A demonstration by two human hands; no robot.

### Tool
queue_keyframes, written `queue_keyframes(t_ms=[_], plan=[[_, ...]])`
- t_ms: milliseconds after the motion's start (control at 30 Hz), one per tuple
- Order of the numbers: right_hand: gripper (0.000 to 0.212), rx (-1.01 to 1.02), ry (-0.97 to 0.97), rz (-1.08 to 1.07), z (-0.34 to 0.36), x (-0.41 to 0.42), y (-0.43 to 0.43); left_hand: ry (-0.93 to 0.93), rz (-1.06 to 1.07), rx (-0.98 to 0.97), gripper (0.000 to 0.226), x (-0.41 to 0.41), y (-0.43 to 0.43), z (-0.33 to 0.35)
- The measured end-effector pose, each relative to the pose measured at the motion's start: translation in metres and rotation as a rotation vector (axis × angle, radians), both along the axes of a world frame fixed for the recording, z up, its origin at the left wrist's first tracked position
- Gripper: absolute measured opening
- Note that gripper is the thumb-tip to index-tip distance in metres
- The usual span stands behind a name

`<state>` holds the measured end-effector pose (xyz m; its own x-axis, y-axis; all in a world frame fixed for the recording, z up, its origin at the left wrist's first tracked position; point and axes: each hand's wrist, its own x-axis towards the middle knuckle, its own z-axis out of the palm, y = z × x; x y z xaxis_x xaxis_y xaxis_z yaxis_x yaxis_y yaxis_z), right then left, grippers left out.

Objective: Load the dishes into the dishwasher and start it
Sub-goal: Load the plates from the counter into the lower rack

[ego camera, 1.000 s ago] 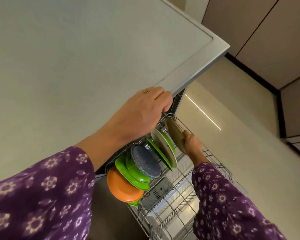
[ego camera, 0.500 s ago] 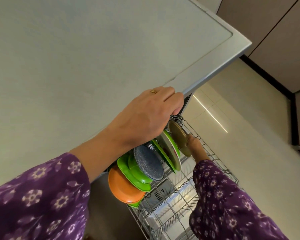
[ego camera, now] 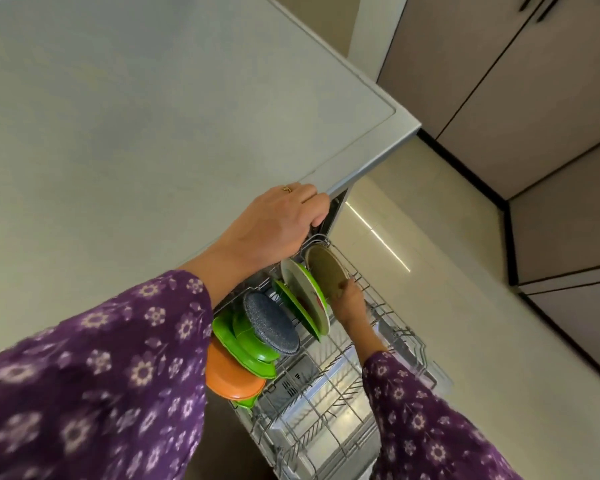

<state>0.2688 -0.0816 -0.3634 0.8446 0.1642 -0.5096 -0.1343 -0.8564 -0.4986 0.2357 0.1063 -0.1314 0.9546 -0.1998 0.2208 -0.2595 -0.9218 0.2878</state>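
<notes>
Under the front edge of the surface (ego camera: 118, 116), the wire rack (ego camera: 329, 424) stands pulled out over the pale floor (ego camera: 465, 306), and we look down on it from above. Our right hand (ego camera: 350, 301) reaches into the far end of the rack and holds a tan plate (ego camera: 324, 271) by its lower rim. Its fingers (ego camera: 345, 284) are closed on that edge, and the plate stands on edge, leaning a little, as the last in the row.

Just beside the tan plate, nearer us, a white plate (ego camera: 305, 296) with a green rim stands on edge, and a green plate (ego camera: 286, 301) is close against it. Further along towards us comes a grey speckled dish (ego camera: 269, 322), then two bright green dishes (ego camera: 246, 351) packed together, then an orange plate (ego camera: 229, 375) at the near end. We cannot tell which of these touch.

Our left hand (ego camera: 278, 226) rests on the surface at its front edge. Its fingers (ego camera: 312, 202) curl down over the lip and grip it, and one of them wears a ring (ego camera: 287, 189). Both arms wear purple floral sleeves (ego camera: 101, 375). The near right part of the rack holds no dishes. Brown cabinets (ego camera: 499, 81) stand across the floor, well apart from the rack.
</notes>
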Motion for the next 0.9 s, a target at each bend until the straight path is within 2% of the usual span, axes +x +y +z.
queue_keyframes(t_ms=[200, 333, 433, 567, 667, 767, 900], plan=[[0.025, 0.076, -0.086, 0.051, 0.055, -0.063, 0.003, -0.001, -0.012, -0.027, 0.018, -0.005, 0.000, 0.005], [0.017, 0.113, -0.140, 0.003, 0.098, -0.087, 0.005, 0.033, -0.005, -0.087, 0.009, -0.023, 0.000, 0.015], [0.012, 0.183, -0.199, 0.010, 0.132, -0.100, 0.010, 0.056, 0.073, -0.139, 0.007, -0.054, 0.005, 0.019], [0.013, 0.227, -0.322, 0.125, 0.188, -0.120, 0.044, 0.008, 0.194, -0.197, 0.005, -0.120, 0.033, 0.039], [0.015, 0.314, -0.411, 0.182, 0.234, -0.147, 0.089, -0.029, 0.368, -0.235, 0.010, -0.182, 0.074, 0.057], [0.015, 0.455, -0.445, 0.230, 0.278, -0.185, 0.144, -0.054, 0.546, -0.284, 0.015, -0.255, 0.122, 0.074], [0.016, 0.634, -0.410, 0.386, 0.326, -0.255, 0.234, -0.119, 0.746, -0.216, 0.017, -0.373, 0.186, 0.093]])
